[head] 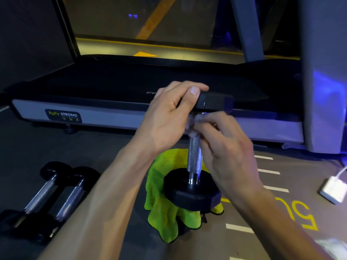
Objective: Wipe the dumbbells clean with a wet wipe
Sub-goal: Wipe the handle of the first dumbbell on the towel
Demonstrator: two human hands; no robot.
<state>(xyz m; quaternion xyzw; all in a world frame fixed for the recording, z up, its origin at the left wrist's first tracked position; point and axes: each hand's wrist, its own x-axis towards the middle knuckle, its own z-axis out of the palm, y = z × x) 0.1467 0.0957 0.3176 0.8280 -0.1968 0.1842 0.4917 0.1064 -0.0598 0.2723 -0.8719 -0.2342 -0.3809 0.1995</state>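
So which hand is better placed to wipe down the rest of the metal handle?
Probably the right hand: it already holds the wet wipe against the handle, near the top. The left hand grips the upper weight, steadying the upright dumbbell.

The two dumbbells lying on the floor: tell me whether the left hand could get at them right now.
Probably not right away. The left hand grips the top of the upright dumbbell, steadying it. Nothing lies between it and the two dumbbells, so once it lets go the way looks free.

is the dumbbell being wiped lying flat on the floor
No, the dumbbell stands upright on its lower head on a green cloth, with the left hand gripping its top head.
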